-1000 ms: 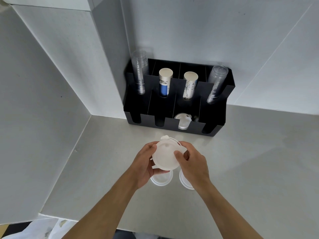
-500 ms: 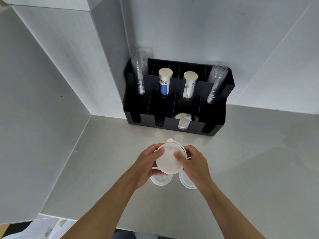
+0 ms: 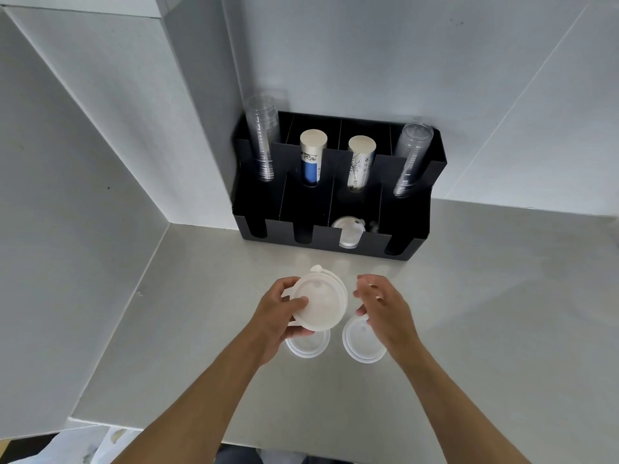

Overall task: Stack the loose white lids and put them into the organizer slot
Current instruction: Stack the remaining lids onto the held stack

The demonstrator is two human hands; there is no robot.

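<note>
Holding a small stack of white lids point(image 3: 320, 301) in the left hand point(image 3: 279, 314), thumb on top, fingers underneath. Hanging the right hand point(image 3: 380, 304) open and empty just above a loose lid point(image 3: 363, 341), the nearer one. Leaving another loose lid point(image 3: 308, 344) under the stack. Waiting straight ahead, the black organizer point(image 3: 338, 242).

Soft, even, bright light falls from above. The right hand point(image 3: 380, 304) is motion-blurred. Wall panel point(image 3: 100, 128) edges bow at nine and three o'clock from wide-angle distortion.
</note>
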